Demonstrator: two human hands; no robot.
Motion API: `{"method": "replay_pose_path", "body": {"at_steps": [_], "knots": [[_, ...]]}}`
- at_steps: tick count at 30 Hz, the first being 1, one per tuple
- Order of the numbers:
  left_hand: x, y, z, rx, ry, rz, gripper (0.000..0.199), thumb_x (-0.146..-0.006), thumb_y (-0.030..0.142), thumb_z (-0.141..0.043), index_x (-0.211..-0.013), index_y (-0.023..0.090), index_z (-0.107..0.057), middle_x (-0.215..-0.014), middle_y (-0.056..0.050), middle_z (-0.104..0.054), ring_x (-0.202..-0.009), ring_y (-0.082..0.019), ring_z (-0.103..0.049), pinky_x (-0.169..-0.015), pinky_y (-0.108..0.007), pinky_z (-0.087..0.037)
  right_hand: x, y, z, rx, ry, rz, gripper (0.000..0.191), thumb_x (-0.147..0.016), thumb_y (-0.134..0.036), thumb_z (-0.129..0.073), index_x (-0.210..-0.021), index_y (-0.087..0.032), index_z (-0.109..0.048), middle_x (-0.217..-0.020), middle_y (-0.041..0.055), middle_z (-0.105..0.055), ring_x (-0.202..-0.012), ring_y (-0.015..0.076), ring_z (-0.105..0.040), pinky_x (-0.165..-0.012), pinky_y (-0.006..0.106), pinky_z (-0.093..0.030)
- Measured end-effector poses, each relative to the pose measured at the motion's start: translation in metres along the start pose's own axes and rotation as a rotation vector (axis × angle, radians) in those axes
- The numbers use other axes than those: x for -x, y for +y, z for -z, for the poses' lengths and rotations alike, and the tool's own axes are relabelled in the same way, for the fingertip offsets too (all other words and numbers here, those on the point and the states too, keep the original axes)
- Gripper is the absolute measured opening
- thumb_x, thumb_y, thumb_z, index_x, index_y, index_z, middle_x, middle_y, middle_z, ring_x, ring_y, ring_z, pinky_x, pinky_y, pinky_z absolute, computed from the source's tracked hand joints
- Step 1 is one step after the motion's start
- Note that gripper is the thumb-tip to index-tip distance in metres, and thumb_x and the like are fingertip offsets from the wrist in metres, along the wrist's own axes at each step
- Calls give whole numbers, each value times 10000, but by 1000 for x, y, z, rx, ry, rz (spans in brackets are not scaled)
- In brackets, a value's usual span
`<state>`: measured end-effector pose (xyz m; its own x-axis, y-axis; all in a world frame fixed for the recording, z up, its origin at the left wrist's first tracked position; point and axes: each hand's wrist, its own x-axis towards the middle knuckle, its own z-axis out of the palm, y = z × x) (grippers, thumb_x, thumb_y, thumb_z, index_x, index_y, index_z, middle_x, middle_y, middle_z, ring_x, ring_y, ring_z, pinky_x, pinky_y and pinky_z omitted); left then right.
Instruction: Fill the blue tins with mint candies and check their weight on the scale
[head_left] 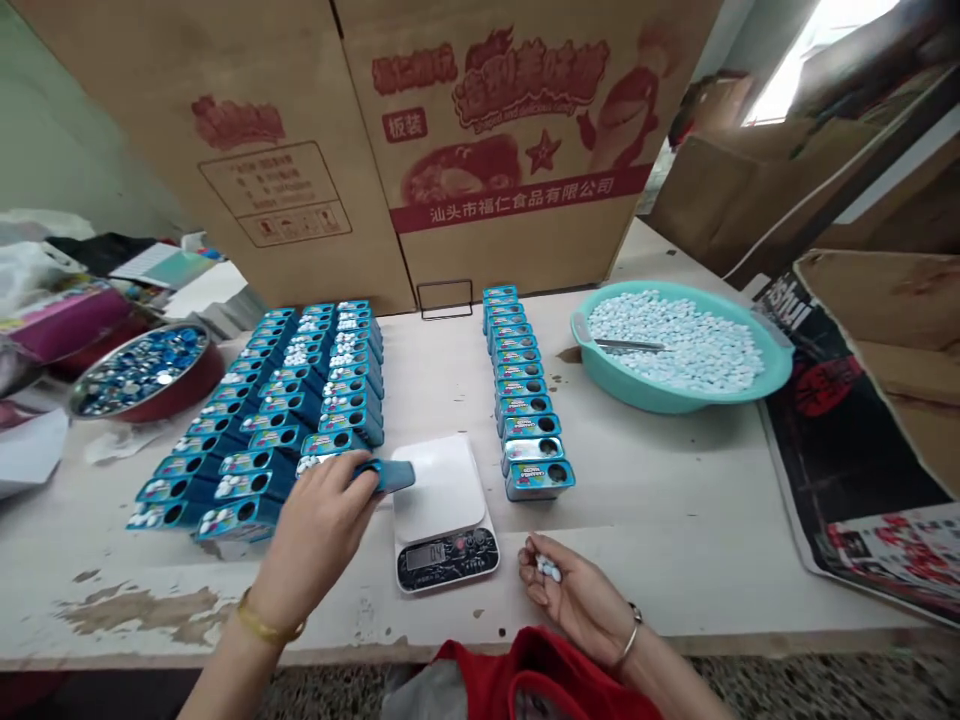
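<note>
My left hand (322, 525) grips a small blue box (396, 474), tilted, at the left edge of the white kitchen scale (442, 490). The scale's display shows what looks like 0.4. Palm up, my right hand (581, 600) has its fingers curled around a few pale candies (548, 568), just right of the scale. Left of my left hand stand several rows of blue boxes (277, 400), many with white candies on top beside a dark round hole. Another row of blue boxes (525, 405) stands beyond the scale, to its right.
A turquoise basin (675, 398) heaped with pale candies holds a metal tool (630, 346). At the left is a red bowl (184, 385) of shiny blue and silver pieces. A large cardboard box (510, 250) and a small wire stand (445, 298) are at the back.
</note>
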<state>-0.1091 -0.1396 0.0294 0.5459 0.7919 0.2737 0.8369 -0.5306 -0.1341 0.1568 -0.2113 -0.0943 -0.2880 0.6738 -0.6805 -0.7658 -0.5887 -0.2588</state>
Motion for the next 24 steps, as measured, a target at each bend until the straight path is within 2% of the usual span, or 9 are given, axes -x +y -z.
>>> {"method": "replay_pose_path", "body": {"at_steps": [5, 8, 10, 13, 15, 17, 19, 21, 24], "knots": [[-49, 33, -12, 14, -188, -147, 95, -894, 241, -530, -855, 185, -596, -968, -77, -610, -837, -216, -577, -690, -338, -441, 14, 0, 0, 21, -43, -28, 81, -802, -172, -669, -751, -135, -617, -671, 18, -618, -547, 77, -578, -454, 155, -444], [-65, 39, -24, -3, -284, -187, 102, -900, 239, -521, -886, 171, -597, -966, -82, -612, -852, -219, -580, -703, -340, -440, 20, 0, 0, 25, -70, -83, 88, -860, -174, -594, -818, -110, -637, -685, 36, -644, -556, 76, -604, -514, 155, -493], [-68, 39, -25, 32, -288, -184, 98, -887, 246, -547, -929, 168, -590, -1016, -92, -614, -901, -229, -579, -741, -353, -441, 24, -1, -3, 32, -84, -110, 143, -897, -174, -535, -848, -94, -643, -726, 67, -676, -601, 89, -643, -574, 166, -526], [-60, 48, -18, 128, -155, -123, 214, -866, 298, -587, -1027, 160, -562, -1151, -124, -580, -1025, -262, -544, -824, -388, -433, 29, -2, -10, 31, -103, -135, 221, -936, -194, -461, -893, -82, -647, -816, 122, -714, -724, 124, -696, -686, 196, -555], [-47, 66, -15, 229, -97, -120, 251, -881, 333, -560, -1061, 157, -548, -1143, -122, -576, -1021, -254, -535, -825, -379, -436, 30, -4, -15, 0, -130, -146, 259, -952, -227, -432, -927, -83, -647, -867, 136, -722, -815, 145, -707, -759, 224, -556], [-30, 92, -19, 357, -161, -199, 264, -904, 352, -517, -1084, 161, -544, -1058, -95, -588, -930, -216, -546, -770, -336, -449, 30, -4, -17, -50, -189, -153, 268, -954, -274, -438, -943, -107, -647, -863, 107, -726, -832, 152, -705, -794, 254, -554], [-14, 119, -30, 427, -271, -266, 252, -924, 331, -478, -1102, 165, -544, -1001, -71, -584, -866, -192, -542, -716, -302, -451, 29, -3, -16, -86, -257, -174, 251, -941, -319, -471, -934, -139, -646, -801, 57, -722, -747, 143, -697, -785, 280, -556], [-1, 139, -43, 423, -339, -249, 221, -942, 285, -437, -1091, 170, -551, -987, -61, -575, -856, -186, -534, -696, -289, -446, 27, 0, -11, -90, -292, -204, 228, -925, -339, -500, -919, -159, -640, -750, 26, -712, -684, 141, -683, -780, 302, -553], [10, 152, -58, 449, -345, -206, 199, -950, 242, -401, -1045, 168, -558, -991, -62, -565, -875, -177, -524, -720, -277, -448, 26, 5, -2, -69, -296, -228, 228, -922, -358, -488, -958, -177, -623, -801, 29, -716, -759, 163, -693, -819, 332, -538]]}}
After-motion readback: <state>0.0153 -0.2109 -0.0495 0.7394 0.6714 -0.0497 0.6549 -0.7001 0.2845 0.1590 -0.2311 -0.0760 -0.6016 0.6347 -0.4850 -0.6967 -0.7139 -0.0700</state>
